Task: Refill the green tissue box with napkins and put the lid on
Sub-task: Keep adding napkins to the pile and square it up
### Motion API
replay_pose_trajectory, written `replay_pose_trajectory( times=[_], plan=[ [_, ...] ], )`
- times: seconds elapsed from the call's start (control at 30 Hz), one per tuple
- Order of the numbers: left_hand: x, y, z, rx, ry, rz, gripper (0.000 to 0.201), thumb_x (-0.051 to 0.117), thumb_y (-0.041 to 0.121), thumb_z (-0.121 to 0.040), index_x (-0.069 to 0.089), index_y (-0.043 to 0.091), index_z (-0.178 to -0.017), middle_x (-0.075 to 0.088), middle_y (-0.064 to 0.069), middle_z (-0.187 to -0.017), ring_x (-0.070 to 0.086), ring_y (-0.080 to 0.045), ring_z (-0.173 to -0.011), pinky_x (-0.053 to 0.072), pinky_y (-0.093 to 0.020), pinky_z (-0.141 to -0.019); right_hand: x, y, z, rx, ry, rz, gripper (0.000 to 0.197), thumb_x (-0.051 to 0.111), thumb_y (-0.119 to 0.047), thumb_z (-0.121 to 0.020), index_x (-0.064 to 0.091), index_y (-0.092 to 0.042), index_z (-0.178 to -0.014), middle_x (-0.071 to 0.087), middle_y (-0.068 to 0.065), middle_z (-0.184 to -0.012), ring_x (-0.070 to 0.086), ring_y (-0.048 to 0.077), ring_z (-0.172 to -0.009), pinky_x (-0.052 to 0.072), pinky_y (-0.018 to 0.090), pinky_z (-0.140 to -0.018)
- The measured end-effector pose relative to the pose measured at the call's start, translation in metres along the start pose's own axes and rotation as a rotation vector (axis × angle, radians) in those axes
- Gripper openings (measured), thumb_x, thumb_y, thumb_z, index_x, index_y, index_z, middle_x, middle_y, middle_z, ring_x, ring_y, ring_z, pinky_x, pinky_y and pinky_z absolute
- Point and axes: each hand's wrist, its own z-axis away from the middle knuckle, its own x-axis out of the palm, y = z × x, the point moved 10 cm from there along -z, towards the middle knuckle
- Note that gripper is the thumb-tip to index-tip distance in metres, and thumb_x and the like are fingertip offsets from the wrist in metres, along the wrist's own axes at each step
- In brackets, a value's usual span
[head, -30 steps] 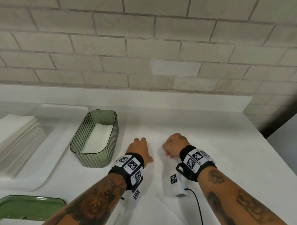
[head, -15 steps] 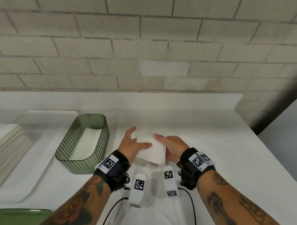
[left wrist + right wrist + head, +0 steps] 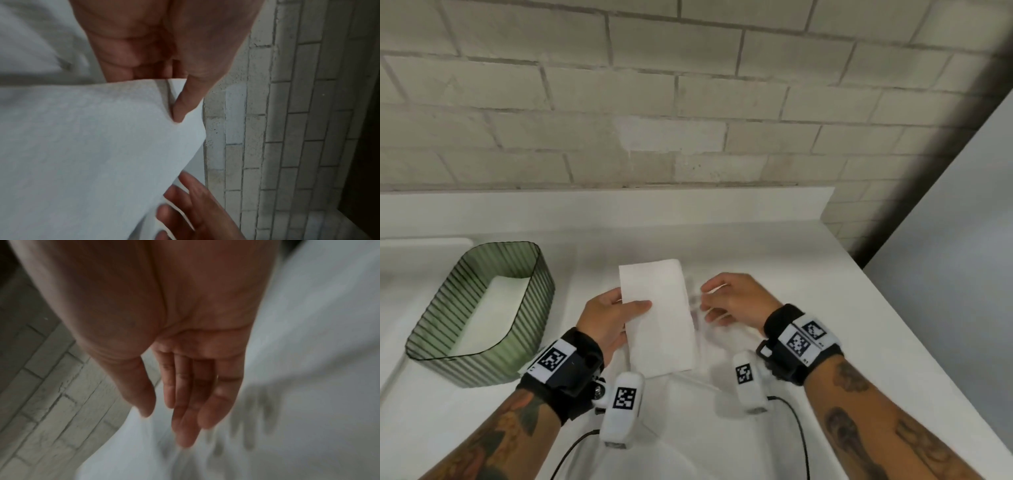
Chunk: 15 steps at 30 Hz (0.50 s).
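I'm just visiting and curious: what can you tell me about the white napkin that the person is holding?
The napkin is a white, soft-looking paper sheet, a long rectangle, seemingly folded, with a faint embossed texture. The left hand pinches its left edge, thumb on top, and holds it roughly flat above the white counter, long side pointing away from the person. It is right of the green box, not yet in it. The right hand, open, is beside its right edge; whether it touches is unclear.
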Motion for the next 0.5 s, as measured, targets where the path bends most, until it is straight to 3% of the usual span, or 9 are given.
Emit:
replay_pose_trajectory(
  times=[0.1,0.23,0.3,0.37,0.43,0.5],
  plan=[
    [0.001,0.001,0.001,0.018,0.0,0.002,0.028,0.067,-0.003,-0.083,0.07,0.008,-0.108,0.075,-0.012,-0.103,0.071,-0.03,-0.093,0.056,-0.039,-0.077,-0.061,0.003,0.005,-0.011,0.131,0.157,0.012,0.065,-0.009,-0.088,0.063,-0.015,-0.098,0.073,0.012,-0.097,0.07,0.021,-0.076,0.054,0.028,-0.065],
    [0.004,0.003,0.003,0.035,0.015,0.018,0.025,0.066,-0.001,-0.084,0.07,0.008,-0.106,0.075,-0.01,-0.102,0.071,-0.03,-0.094,0.056,-0.04,-0.081,-0.104,0.033,0.002,0.133,0.212,0.42,0.018,0.066,-0.026,-0.087,0.065,-0.017,-0.103,0.073,0.007,-0.097,0.071,0.018,-0.085,0.058,0.033,-0.077],
    [0.007,0.0,0.004,0.029,0.019,0.016,0.025,0.067,-0.001,-0.084,0.07,0.008,-0.107,0.075,-0.011,-0.102,0.07,-0.03,-0.095,0.056,-0.041,-0.082,-0.103,0.044,0.002,0.214,0.215,0.582,0.036,0.064,-0.042,-0.084,0.062,-0.019,-0.112,0.064,0.006,-0.119,0.063,0.019,-0.105,0.053,0.034,-0.09],
    [0.009,-0.004,0.004,0.021,0.019,0.015,0.026,0.067,-0.001,-0.084,0.07,0.007,-0.108,0.075,-0.012,-0.104,0.07,-0.032,-0.098,0.055,-0.044,-0.087,-0.088,0.051,0.004,0.273,0.168,0.698,0.063,0.063,-0.053,-0.082,0.048,-0.02,-0.133,0.041,0.006,-0.143,0.045,0.022,-0.129,0.042,0.031,-0.103],
    [0.01,-0.006,0.006,0.02,0.022,0.01,0.026,0.067,-0.001,-0.083,0.07,0.006,-0.108,0.074,-0.013,-0.104,0.07,-0.033,-0.098,0.054,-0.045,-0.09,-0.07,0.055,0.004,0.28,0.103,0.768,0.079,0.065,-0.056,-0.081,0.035,-0.019,-0.144,0.028,0.005,-0.149,0.032,0.023,-0.138,0.036,0.033,-0.11],
    [0.01,-0.007,0.007,0.021,0.026,0.013,0.025,0.067,-0.001,-0.083,0.07,0.006,-0.107,0.075,-0.013,-0.103,0.07,-0.033,-0.098,0.053,-0.046,-0.091,-0.061,0.052,0.003,0.251,0.069,0.792,0.075,0.067,-0.056,-0.078,0.039,-0.022,-0.139,0.032,0.002,-0.143,0.034,0.022,-0.135,0.04,0.034,-0.105]
  ],
)
